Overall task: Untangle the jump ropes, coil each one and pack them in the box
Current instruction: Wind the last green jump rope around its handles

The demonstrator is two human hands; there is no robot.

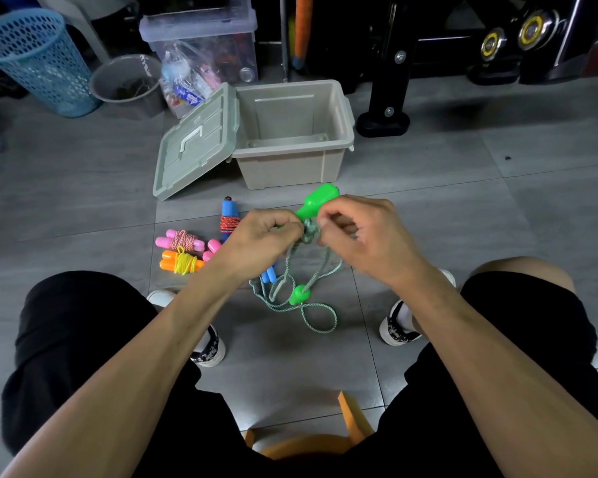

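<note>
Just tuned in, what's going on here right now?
A seated person is winding the green jump rope: the left hand and right hand both pinch its cord at one green handle. Three coiled ropes lie on the floor. The box stands open, with nothing visible inside.

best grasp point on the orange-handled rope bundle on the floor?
Grip the orange-handled bundle at its middle, from above, fingers spanning the yellow cord wraps. The two handles lie flat side by side, bound there, so one pinch holds everything. The pink bundle sits close behind it.
</note>
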